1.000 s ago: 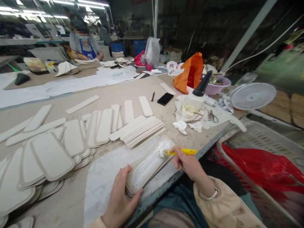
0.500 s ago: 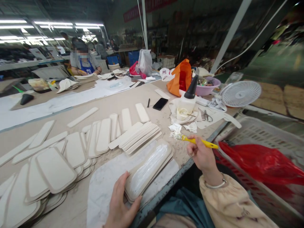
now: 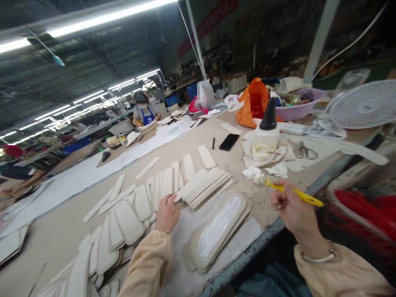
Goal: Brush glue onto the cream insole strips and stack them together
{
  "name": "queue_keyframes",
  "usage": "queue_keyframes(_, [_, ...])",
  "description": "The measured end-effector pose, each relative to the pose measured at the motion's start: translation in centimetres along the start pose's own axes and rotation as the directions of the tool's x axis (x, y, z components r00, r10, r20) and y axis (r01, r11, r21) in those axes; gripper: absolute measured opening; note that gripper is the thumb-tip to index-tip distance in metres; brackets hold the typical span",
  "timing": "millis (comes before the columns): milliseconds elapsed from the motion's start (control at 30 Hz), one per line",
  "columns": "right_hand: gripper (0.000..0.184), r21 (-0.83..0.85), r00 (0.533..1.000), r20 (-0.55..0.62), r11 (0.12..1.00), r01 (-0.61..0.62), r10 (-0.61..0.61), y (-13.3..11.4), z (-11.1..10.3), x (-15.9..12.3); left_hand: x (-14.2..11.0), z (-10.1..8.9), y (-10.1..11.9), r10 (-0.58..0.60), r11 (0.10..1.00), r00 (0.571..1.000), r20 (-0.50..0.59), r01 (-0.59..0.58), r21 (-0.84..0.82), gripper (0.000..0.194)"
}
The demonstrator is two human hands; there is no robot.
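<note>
My right hand (image 3: 293, 208) grips a yellow-handled brush (image 3: 297, 193), its bristles caked with white paste beside crumpled white paper (image 3: 254, 173). My left hand (image 3: 167, 213) is at the left end of a fanned pile of narrow cream strips (image 3: 206, 185), its fingers curled against the end of a strip; the fingertips are partly hidden. Between the hands, a small stack of rounded cream panels lies on a white sheet (image 3: 247, 237). Its top panel (image 3: 221, 227) carries a glossy white streaked coating. Left of my left hand spread several overlapping rounded panels (image 3: 128, 220).
A black-topped white bottle (image 3: 265, 138), scissors (image 3: 305, 151), a phone (image 3: 229, 142) and a pen (image 3: 213, 143) lie beyond the brush. Farther back are an orange bag (image 3: 252, 103), purple basin (image 3: 297, 109) and white fan (image 3: 365, 105). A co-worker (image 3: 146, 110) sits across the table.
My left hand has left the coated panel and moved up to the narrow strips' left end. My right hand still holds the brush. The view has turned left and tilted.
</note>
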State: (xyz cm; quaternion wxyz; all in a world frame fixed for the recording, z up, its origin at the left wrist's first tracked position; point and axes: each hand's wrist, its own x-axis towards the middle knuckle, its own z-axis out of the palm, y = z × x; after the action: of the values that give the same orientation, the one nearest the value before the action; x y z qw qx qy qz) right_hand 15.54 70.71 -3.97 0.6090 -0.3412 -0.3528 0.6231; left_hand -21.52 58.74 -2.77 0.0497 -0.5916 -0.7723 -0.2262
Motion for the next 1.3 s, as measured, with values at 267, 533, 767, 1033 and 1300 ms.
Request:
queue_keyframes(267, [0.033,-0.046,0.998,-0.019,0.997,0.055,-0.056,-0.2,-0.5,0.0,3.2,-0.1,-0.7,-0.003,1.0,1.0,0.01,0.003,-0.021,0.018])
queue_keyframes(533, [0.029,-0.157,0.998,0.044,0.986,0.053,-0.047,0.2,1.2,-1.0,-2.3,-5.5,5.9,-0.264,0.825,0.964,-0.016,0.218,-0.521,0.032])
queue_keyframes(767, [0.042,-0.166,0.989,0.132,0.983,0.082,-0.06,1.6,2.7,-2.6,-7.2,-2.9,11.0,-0.284,0.505,0.858,0.428,0.513,-0.694,0.028])
queue_keyframes(1033, [0.034,0.012,0.987,0.13,0.995,-0.101,0.098,2.0,3.6,-2.3,-9.6,-1.2,10.4,-0.374,0.468,0.802,0.466,0.597,-0.651,0.036])
queue_keyframes(1300, [0.042,-0.473,0.992,0.103,0.874,0.112,-0.072,5.0,4.8,-2.9,-10.8,-0.7,8.2,-0.356,0.685,0.896,0.267,0.444,-0.577,0.026])
